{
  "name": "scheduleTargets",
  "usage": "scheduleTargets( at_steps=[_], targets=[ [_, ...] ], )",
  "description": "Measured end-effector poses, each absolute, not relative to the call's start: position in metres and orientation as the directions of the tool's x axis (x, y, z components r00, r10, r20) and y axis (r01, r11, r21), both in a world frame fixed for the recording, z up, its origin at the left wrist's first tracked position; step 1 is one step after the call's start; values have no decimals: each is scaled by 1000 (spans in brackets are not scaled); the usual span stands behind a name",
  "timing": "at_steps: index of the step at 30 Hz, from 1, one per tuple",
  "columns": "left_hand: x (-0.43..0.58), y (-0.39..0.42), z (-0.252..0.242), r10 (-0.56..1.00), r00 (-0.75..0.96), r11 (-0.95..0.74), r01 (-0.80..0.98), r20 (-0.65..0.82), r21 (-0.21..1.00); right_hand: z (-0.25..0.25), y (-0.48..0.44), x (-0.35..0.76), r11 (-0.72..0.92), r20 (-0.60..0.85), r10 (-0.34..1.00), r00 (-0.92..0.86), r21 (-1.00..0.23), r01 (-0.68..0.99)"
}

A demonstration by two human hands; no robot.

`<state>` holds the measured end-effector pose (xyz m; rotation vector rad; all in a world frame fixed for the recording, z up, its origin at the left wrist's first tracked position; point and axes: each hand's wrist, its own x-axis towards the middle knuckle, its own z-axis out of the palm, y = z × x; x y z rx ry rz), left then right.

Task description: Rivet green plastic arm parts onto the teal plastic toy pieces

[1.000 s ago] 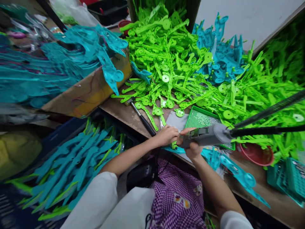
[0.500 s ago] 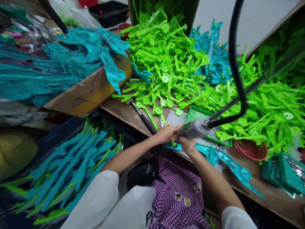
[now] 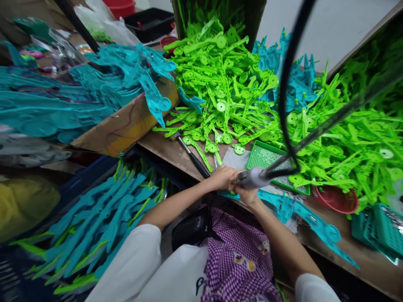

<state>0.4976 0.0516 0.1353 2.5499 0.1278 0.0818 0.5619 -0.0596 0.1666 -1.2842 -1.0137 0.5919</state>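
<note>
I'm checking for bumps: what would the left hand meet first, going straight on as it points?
Probably the right hand, which holds the gray tool just ahead of the left hand; whether the hands touch is unclear.

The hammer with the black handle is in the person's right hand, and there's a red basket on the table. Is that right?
Not quite: the hammer is lying on the table; the right hand holds a grey tool instead. The head view shows it. The red basket is right.
</note>
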Motion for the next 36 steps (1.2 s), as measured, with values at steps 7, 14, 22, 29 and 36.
scheduleTargets(
  at_steps=[7,14,22,29,36],
  targets=[
    [502,69,149,65,988,-727,143,-140,671,212,-78,621,248,327,580,746,-943,221],
    [514,92,156,81,923,-715,317,-377,623,185,-131,606,-153,602,481,638,-659,737],
    [520,87,162,109,894,-750,361,-435,554,130,-133,534,-127,314,916,251,-366,922],
    [499,110,163,87,951,-686,273,-296,674,129,-110,531,-142,248,929,276,-449,882],
    [482,131,164,222,958,-730,287,-183,620,174,-56,533,-188,152,931,331,-579,793]
  ],
)
